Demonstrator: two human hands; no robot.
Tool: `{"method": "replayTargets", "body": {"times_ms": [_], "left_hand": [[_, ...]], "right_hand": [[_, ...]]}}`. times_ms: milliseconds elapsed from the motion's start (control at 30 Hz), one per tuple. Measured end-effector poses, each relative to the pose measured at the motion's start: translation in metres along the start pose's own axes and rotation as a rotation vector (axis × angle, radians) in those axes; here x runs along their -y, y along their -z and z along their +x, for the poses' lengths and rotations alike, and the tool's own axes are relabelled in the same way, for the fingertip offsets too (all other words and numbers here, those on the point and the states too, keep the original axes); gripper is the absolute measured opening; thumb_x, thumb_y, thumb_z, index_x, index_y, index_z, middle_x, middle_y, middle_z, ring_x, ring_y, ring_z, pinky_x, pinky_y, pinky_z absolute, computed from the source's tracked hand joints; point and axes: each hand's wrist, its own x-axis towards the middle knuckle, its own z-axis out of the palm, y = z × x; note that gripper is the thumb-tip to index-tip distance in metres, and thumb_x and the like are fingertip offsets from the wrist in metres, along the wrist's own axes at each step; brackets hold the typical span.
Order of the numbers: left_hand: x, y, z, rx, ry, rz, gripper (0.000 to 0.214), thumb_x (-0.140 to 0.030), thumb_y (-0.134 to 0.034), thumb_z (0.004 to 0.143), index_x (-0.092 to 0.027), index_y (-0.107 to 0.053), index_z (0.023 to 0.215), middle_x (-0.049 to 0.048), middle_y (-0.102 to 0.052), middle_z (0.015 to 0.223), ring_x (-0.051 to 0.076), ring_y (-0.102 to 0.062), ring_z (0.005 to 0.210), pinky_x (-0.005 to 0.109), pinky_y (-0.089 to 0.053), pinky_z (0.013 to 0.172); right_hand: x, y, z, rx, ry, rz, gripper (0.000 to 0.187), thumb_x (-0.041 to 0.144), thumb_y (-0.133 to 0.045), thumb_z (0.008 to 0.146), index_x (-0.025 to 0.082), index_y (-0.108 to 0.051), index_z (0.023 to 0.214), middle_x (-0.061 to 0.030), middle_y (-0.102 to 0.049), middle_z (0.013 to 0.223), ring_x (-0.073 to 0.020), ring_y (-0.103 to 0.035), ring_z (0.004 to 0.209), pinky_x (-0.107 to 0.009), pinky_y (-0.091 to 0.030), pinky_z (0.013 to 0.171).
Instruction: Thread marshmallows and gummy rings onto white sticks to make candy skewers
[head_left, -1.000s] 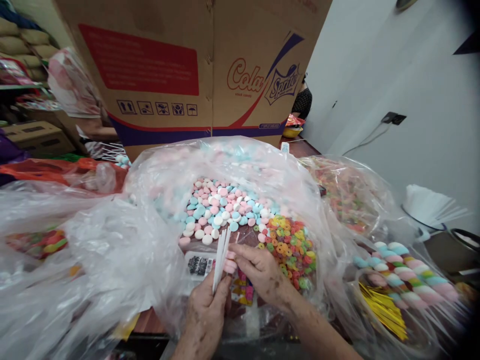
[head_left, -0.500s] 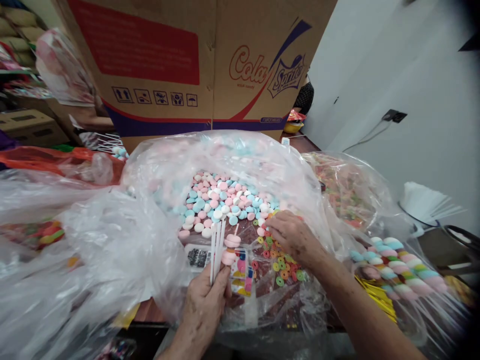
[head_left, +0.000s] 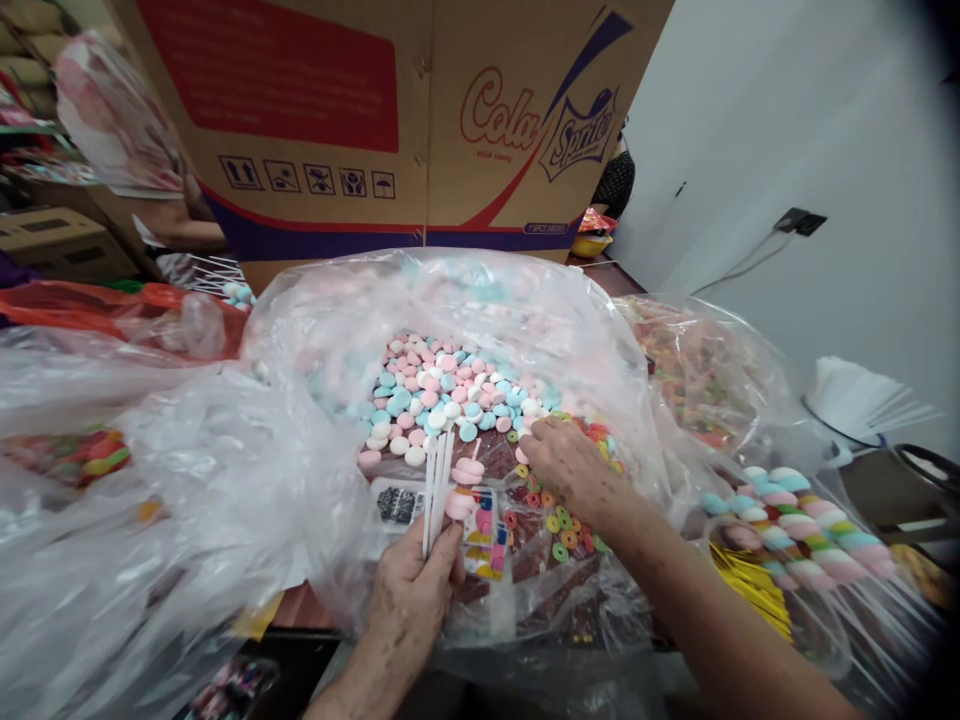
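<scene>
Your right hand [head_left: 574, 465] has slid slightly left over the ring candies [head_left: 564, 520], fingers curled on them. Your left hand [head_left: 412, 600] grips the white sticks [head_left: 435, 490].

Beyond the hands stands a large cardboard box [head_left: 390, 120] printed with a red panel and cola lettering. To their right rises a plain white wall [head_left: 787, 130] bearing a dark socket [head_left: 800, 221] with a trailing cable. Far left, shelves [head_left: 30, 150] hold stacked goods. The light is even and soft.
</scene>
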Motion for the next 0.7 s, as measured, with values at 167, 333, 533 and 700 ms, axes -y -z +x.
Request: {"method": "replayTargets", "body": {"times_ms": [167,333,533,700], "left_hand": [[0.002,0.000,0.000,-0.009,0.004,0.005,0.040,-0.051,-0.056,0.084,-0.022,-0.053,0.058,-0.0097,-0.037,0.033,0.008,-0.031,0.030,0.020,-0.018,0.033],[0.004,0.001,0.001,-0.007,-0.008,0.017,0.040,-0.050,-0.056,0.085,-0.021,-0.054,0.057,-0.0093,-0.037,0.032,0.008,-0.032,0.030,0.020,-0.019,0.033],[-0.002,-0.004,-0.002,-0.053,-0.001,-0.029,0.034,-0.048,-0.058,0.082,-0.021,-0.056,0.061,-0.0103,-0.037,0.036,0.007,-0.028,0.029,0.020,-0.015,0.032],[-0.002,-0.003,-0.001,0.008,-0.010,-0.057,0.031,-0.048,-0.059,0.083,-0.019,-0.061,0.072,-0.0072,-0.050,0.047,0.007,-0.032,0.034,0.019,-0.018,0.033]], "right_hand": [[-0.006,0.003,0.001,0.019,0.027,0.164,0.020,0.005,-0.046,0.092,0.015,-0.063,0.091,-0.0081,-0.064,0.089,-0.0222,-0.055,0.087,-0.030,-0.038,0.078],[-0.005,0.002,0.001,0.079,0.128,0.187,0.018,0.004,-0.050,0.090,0.016,-0.063,0.086,-0.0070,-0.063,0.087,-0.0205,-0.054,0.083,-0.029,-0.037,0.073],[-0.003,-0.004,0.001,0.082,0.175,0.156,0.014,0.007,-0.051,0.090,0.015,-0.062,0.083,-0.0097,-0.063,0.089,-0.0217,-0.053,0.081,-0.033,-0.039,0.074],[0.008,-0.003,0.004,-0.015,-0.079,0.568,0.013,0.012,-0.050,0.086,0.017,-0.059,0.078,-0.0056,-0.062,0.081,-0.0183,-0.054,0.075,-0.030,-0.041,0.069]]}}
